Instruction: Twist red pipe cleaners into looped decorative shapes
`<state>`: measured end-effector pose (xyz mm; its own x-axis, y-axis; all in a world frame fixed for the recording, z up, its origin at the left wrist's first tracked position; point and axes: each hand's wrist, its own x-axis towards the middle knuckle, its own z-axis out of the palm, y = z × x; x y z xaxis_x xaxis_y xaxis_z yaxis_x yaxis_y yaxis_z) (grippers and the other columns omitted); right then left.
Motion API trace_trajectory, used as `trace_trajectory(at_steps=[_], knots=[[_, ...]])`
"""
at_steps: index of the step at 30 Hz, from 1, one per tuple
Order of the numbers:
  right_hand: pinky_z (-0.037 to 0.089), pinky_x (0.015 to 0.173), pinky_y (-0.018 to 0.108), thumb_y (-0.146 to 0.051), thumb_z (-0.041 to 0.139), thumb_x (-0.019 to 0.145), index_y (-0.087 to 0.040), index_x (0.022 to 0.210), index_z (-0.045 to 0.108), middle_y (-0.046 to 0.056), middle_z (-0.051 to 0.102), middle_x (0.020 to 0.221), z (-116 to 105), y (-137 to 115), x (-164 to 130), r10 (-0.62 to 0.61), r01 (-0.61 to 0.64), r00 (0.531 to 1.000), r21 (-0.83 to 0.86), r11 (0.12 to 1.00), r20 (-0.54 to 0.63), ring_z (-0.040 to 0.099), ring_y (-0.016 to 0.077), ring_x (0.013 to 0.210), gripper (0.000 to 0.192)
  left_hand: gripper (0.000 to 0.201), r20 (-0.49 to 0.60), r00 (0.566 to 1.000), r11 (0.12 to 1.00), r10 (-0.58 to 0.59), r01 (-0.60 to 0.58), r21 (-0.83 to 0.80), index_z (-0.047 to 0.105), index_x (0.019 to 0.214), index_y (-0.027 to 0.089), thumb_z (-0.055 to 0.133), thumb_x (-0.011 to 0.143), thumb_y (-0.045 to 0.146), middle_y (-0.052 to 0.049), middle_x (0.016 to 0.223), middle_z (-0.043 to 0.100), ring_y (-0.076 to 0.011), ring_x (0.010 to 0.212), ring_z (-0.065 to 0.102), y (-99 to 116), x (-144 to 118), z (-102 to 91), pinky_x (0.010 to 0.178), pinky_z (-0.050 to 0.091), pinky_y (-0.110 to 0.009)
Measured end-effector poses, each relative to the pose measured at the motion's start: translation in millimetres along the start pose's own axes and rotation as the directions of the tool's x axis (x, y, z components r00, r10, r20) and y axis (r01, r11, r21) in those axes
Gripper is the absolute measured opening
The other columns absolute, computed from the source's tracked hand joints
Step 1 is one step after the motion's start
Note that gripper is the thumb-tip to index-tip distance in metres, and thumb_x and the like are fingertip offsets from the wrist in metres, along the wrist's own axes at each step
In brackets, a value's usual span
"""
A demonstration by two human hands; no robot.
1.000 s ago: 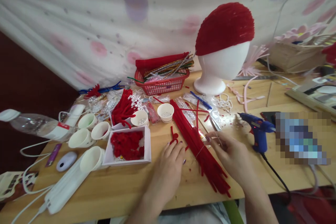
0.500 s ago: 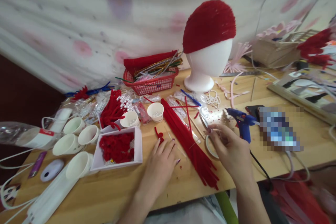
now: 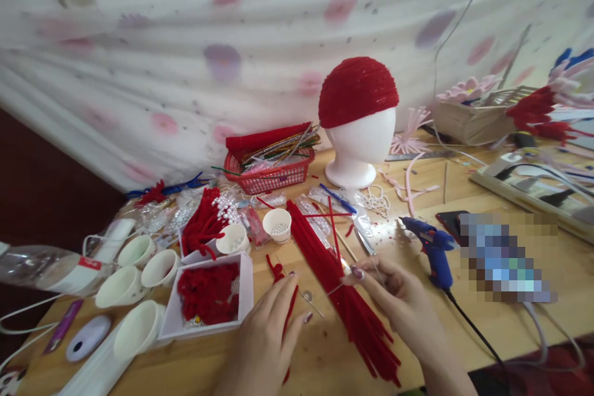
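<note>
My left hand (image 3: 266, 322) lies low over the table, fingers stretched and thumb apart. Beneath it runs a red chenille stem (image 3: 292, 300), and a curled red piece (image 3: 278, 270) shows just past the fingertips. My right hand (image 3: 394, 297) is closed in a pinch on a thin wire (image 3: 335, 289), whose end points left across a bundle of red chenille stems (image 3: 320, 253). Another thin wire (image 3: 312, 303) rests on the wood between the hands. Just beyond the right fingers lies a silver metal blade-like tool (image 3: 364, 240).
Left of my hands stand a white box (image 3: 245, 297) of red fuzzy pieces and several paper cups (image 3: 139, 329). A blue glue gun (image 3: 431, 247) and a phone (image 3: 505, 260) are at right. Behind are a red basket (image 3: 278, 179) and a foam head (image 3: 359, 142) with a red cap.
My view has tilted up, so the table sits lower in the picture. The right hand has moved left and away from the metal tool, over the red bundle. The left hand covers the red stem.
</note>
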<state>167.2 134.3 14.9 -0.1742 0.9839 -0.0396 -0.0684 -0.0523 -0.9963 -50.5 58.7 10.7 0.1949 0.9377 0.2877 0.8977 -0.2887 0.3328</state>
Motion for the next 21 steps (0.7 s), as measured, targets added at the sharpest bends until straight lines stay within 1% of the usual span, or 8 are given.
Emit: trace_trajectory(at_steps=[3, 6, 8, 10, 12, 14, 16, 21], knots=[[0.053, 0.067, 0.031, -0.055, 0.073, 0.081, -0.019, 0.084, 0.067, 0.008, 0.073, 0.071, 8.7, 0.1, 1.0, 0.038, -0.043, 0.992, 0.037, 0.998, 0.12, 0.069, 0.0222, 0.067, 0.036, 0.028, 0.024, 1.0, 0.988, 0.017, -0.013, -0.156, 0.07, 0.114, 0.019, 0.046, 0.099, 0.018, -0.008, 0.107, 0.079, -0.0215, 0.096, 0.076, 1.8, 6.1, -16.2, 0.084, 0.062, -0.03], [0.048, 0.065, 0.026, -0.055, 0.063, 0.09, -0.018, 0.081, 0.065, 0.008, 0.074, 0.072, 13.4, -0.3, 4.6, 0.019, -0.02, 0.979, 0.003, 1.0, 0.203, 0.064, 0.0179, 0.066, 0.038, 0.032, 0.066, 0.998, 0.976, 0.023, -0.008, -0.216, 0.073, 0.097, 0.023, 0.043, 0.1, 0.015, -0.002, 0.088, 0.08, -0.0175, 0.078, 0.076, -6.1, 6.6, -23.8, 0.073, 0.061, -0.024], [0.044, 0.062, 0.025, -0.055, 0.057, 0.094, -0.018, 0.078, 0.062, 0.006, 0.071, 0.064, 14.9, -2.2, 7.0, 0.004, 0.002, 0.962, -0.023, 1.0, 0.271, 0.06, 0.0152, 0.061, 0.041, 0.028, 0.065, 0.997, 0.977, 0.052, -0.037, -0.21, 0.073, 0.098, 0.023, 0.045, 0.1, 0.018, -0.002, 0.087, 0.08, -0.0169, 0.076, 0.077, -15.5, 3.7, -25.4, 0.071, 0.06, -0.021], [0.04, 0.057, 0.024, -0.057, 0.055, 0.095, -0.019, 0.078, 0.059, 0.002, 0.065, 0.055, 15.9, -4.2, 8.2, 0.014, -0.003, 0.948, -0.034, 0.999, 0.317, 0.055, 0.0134, 0.053, 0.042, 0.027, 0.045, 0.993, 0.977, 0.108, -0.098, -0.192, 0.072, 0.106, 0.023, 0.046, 0.1, 0.019, -0.003, 0.094, 0.081, -0.0165, 0.082, 0.077, -25.6, 0.9, -25.3, 0.075, 0.06, -0.019], [0.035, 0.051, 0.023, -0.06, 0.056, 0.093, -0.019, 0.076, 0.056, -0.002, 0.058, 0.049, 16.5, -5.2, 7.8, 0.026, -0.016, 0.948, -0.033, 0.999, 0.317, 0.049, 0.0116, 0.046, 0.044, 0.028, 0.021, 0.988, 0.975, 0.154, -0.149, -0.168, 0.071, 0.11, 0.023, 0.045, 0.101, 0.02, -0.003, 0.098, 0.081, -0.0157, 0.084, 0.078, -33.2, -0.2, -25.0, 0.077, 0.059, -0.017], [0.03, 0.046, 0.022, -0.061, 0.057, 0.092, -0.019, 0.075, 0.056, -0.005, 0.051, 0.047, 16.9, -5.5, 5.0, 0.024, -0.016, 0.959, -0.03, 0.999, 0.284, 0.042, 0.0096, 0.043, 0.046, 0.028, 0.012, 0.984, 0.972, 0.178, -0.174, -0.155, 0.071, 0.11, 0.023, 0.044, 0.101, 0.021, -0.003, 0.098, 0.082, -0.0148, 0.085, 0.078, -35.4, 0.5, -26.4, 0.078, 0.059, -0.016], [0.026, 0.044, 0.022, -0.06, 0.059, 0.091, -0.018, 0.075, 0.058, -0.007, 0.046, 0.046, 17.1, -5.6, 0.2, 0.019, -0.012, 0.968, -0.028, 1.0, 0.251, 0.037, 0.0083, 0.041, 0.045, 0.029, 0.005, 0.983, 0.971, 0.186, -0.183, -0.152, 0.072, 0.108, 0.023, 0.043, 0.102, 0.023, -0.002, 0.097, 0.082, -0.0139, 0.084, 0.078, -32.0, 1.7, -30.4, 0.079, 0.058, -0.014], [0.022, 0.041, 0.021, -0.059, 0.065, 0.087, -0.017, 0.075, 0.06, -0.008, 0.04, 0.044, 17.2, -4.0, -13.7, 0.036, -0.037, 0.971, 0.0, 0.999, 0.238, 0.034, 0.0075, 0.038, 0.044, 0.034, -0.046, 0.973, 0.965, 0.224, -0.229, -0.131, 0.074, 0.101, 0.022, 0.041, 0.103, 0.03, -0.001, 0.091, 0.083, -0.0125, 0.078, 0.079, -22.8, -0.8, -47.2, 0.076, 0.058, -0.011]])
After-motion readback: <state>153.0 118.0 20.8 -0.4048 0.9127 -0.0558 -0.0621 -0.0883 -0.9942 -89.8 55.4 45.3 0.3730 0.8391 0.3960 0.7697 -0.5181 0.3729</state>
